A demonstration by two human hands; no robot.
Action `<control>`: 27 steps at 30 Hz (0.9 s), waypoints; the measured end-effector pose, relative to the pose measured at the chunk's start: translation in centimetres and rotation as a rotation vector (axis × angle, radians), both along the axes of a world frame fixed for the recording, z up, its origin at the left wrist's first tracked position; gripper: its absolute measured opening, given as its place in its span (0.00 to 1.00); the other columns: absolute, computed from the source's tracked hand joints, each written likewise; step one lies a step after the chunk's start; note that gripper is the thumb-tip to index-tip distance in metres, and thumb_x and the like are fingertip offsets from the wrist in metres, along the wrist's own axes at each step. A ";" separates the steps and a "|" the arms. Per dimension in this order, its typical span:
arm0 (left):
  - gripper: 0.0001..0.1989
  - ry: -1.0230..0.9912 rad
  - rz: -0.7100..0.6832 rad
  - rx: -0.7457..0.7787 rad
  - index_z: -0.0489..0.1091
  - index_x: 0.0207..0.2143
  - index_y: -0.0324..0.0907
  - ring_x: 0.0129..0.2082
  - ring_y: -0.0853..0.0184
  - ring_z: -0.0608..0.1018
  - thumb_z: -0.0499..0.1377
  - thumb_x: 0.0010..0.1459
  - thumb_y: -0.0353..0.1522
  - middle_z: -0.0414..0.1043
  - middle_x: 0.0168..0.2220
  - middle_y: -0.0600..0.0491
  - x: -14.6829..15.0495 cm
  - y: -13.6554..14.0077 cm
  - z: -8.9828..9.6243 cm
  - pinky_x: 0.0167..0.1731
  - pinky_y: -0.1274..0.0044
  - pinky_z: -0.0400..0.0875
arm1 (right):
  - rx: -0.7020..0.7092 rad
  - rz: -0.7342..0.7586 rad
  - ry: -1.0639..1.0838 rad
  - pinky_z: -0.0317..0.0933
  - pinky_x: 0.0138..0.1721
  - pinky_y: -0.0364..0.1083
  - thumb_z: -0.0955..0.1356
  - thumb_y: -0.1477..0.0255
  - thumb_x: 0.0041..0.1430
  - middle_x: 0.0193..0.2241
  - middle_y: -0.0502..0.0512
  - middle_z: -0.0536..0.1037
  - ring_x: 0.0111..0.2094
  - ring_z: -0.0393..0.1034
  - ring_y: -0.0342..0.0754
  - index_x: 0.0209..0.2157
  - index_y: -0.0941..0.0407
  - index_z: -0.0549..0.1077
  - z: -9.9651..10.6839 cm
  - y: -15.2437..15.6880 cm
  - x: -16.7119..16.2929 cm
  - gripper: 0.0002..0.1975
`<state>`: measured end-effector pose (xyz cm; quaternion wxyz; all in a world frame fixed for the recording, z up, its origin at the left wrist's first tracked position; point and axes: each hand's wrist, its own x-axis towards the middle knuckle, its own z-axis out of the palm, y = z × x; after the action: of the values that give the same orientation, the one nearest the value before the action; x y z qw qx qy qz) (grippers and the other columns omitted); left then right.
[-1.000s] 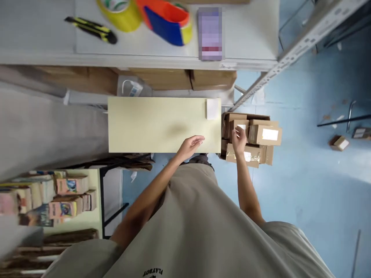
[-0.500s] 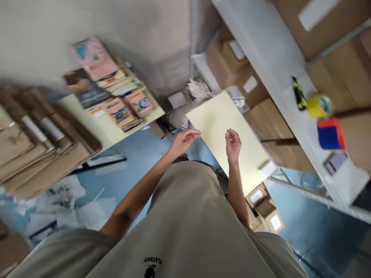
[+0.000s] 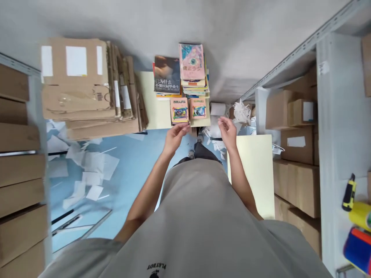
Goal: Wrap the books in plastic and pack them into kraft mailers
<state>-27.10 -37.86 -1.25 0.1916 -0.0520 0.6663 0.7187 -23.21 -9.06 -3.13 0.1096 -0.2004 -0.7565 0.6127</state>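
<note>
My left hand [image 3: 174, 138] is open, its fingers stretched forward just below a small orange-covered book [image 3: 180, 110] at the table's front edge; whether the fingertips touch it I cannot tell. Beside that lies a second orange-covered book [image 3: 199, 109]. Apart from the books, to their right, my right hand [image 3: 228, 133] hangs loosely curled and open with nothing in it. Behind the small books are a stack topped by a pink book [image 3: 191, 63] and another topped by a dark-covered book [image 3: 167, 76].
Flattened cardboard boxes [image 3: 78, 92] are piled on the left of the table [image 3: 158, 116]. A pale board [image 3: 253, 170] is at my right. Shelves with cartons [image 3: 295, 185] flank both sides. A yellow-black cutter [image 3: 349, 193] lies on the right shelf. Paper scraps [image 3: 92, 177] litter the floor.
My view has turned left, so the table with the books now lies straight ahead. The pale board has shifted to my right. Both hands stay raised in front of me, holding nothing.
</note>
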 end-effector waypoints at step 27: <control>0.50 0.230 -0.029 -0.323 0.76 0.74 0.40 0.92 0.38 0.50 0.76 0.62 0.62 0.58 0.88 0.31 -26.4 8.0 -8.8 0.90 0.48 0.44 | 0.291 0.489 -0.195 0.42 0.92 0.63 0.71 0.51 0.81 0.88 0.71 0.60 0.91 0.48 0.61 0.81 0.61 0.71 -7.0 -2.3 -27.9 0.40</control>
<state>-53.48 -29.86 -10.04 0.1137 0.0102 0.7911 0.6010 -51.13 -11.35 -10.08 -0.0869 -0.0523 -0.8691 0.4841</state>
